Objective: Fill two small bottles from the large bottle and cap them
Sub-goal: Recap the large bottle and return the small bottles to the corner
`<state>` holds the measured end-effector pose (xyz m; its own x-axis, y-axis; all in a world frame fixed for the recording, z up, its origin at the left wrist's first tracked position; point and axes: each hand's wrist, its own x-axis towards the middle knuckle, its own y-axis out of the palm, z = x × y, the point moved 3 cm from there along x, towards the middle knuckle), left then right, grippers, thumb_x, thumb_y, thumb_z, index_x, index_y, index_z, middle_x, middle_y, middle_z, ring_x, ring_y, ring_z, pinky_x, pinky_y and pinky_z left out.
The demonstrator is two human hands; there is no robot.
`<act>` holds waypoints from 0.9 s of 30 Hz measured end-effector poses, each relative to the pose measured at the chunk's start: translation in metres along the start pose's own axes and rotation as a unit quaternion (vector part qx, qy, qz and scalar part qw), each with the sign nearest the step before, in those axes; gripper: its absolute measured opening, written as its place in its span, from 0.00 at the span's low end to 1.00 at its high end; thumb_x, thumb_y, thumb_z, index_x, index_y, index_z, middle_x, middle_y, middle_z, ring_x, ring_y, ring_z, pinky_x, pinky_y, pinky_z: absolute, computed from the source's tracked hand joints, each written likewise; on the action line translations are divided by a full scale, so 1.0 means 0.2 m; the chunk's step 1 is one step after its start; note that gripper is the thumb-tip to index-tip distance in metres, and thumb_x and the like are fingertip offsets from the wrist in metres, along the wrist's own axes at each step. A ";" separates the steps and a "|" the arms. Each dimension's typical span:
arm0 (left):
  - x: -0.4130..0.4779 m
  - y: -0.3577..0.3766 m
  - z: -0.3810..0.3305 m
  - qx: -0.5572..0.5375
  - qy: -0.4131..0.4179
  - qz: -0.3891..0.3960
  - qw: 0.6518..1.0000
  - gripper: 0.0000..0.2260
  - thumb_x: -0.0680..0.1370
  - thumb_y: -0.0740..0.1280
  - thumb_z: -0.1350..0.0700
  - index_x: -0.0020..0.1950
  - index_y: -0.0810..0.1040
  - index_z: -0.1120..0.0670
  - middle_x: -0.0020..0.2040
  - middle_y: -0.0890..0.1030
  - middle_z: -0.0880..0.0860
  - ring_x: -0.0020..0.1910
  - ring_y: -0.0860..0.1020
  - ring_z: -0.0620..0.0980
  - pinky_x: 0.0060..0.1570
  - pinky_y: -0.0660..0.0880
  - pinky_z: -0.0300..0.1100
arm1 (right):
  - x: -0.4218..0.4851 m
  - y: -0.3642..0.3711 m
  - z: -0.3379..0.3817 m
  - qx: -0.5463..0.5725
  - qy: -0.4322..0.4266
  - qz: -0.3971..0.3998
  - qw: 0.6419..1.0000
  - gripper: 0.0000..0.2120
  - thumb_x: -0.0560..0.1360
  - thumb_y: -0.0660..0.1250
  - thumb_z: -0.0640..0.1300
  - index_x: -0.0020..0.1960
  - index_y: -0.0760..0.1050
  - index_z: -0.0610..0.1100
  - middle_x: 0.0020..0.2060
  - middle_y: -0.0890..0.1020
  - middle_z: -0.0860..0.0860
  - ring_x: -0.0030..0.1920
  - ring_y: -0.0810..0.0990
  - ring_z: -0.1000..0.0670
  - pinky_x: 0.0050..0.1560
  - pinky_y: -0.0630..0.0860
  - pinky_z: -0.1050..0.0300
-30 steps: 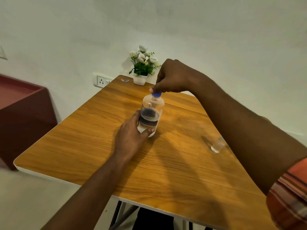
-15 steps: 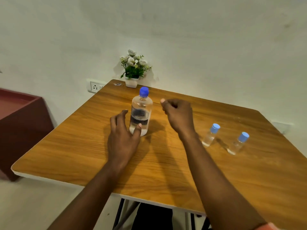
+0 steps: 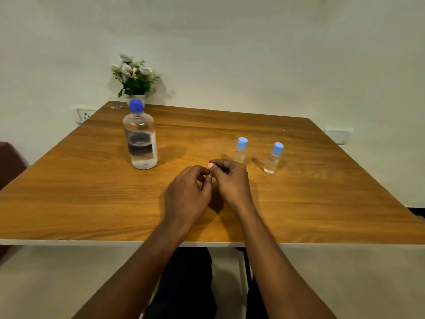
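Note:
The large clear bottle (image 3: 140, 143) stands upright at the table's left, blue cap on, partly filled with water. Two small clear bottles, one (image 3: 241, 150) and another (image 3: 272, 158) to its right, stand upright at the right, each with a light-blue cap. My left hand (image 3: 186, 194) and my right hand (image 3: 231, 180) rest close together on the wooden table (image 3: 92, 192), between the large bottle and the small ones. Their fingers are loosely curled, fingertips nearly meeting, and hold nothing. The right hand hides the base of the nearer small bottle.
A small white pot of artificial flowers (image 3: 134, 77) stands at the table's far edge behind the large bottle. A wall socket (image 3: 84, 115) sits at the left, another (image 3: 339, 134) at the right. A dark red cabinet (image 3: 9, 162) is at the far left.
My right hand left the large bottle's cap and my left hand let go of its body. Both hands drew back toward me and met mid-table. The view shifted right.

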<state>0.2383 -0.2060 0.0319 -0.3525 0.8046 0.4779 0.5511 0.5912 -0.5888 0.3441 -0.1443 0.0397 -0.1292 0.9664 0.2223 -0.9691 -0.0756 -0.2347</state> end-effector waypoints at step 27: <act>0.08 0.54 -0.44 -0.018 0.015 0.098 0.995 0.12 0.77 0.65 0.52 0.59 0.78 0.50 0.49 0.81 0.47 0.47 0.79 0.48 0.45 0.76 0.46 | 0.20 -0.64 -0.27 -0.193 0.071 -0.184 0.961 0.13 0.68 0.73 0.44 0.53 0.81 0.45 0.47 0.86 0.49 0.50 0.83 0.46 0.51 0.78 0.50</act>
<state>0.3595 -0.1343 0.0326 -0.2130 0.9021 0.3752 0.6344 0.4198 -0.6491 0.4745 -0.0832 0.0275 0.2649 0.9358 0.2328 -0.7893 0.3491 -0.5052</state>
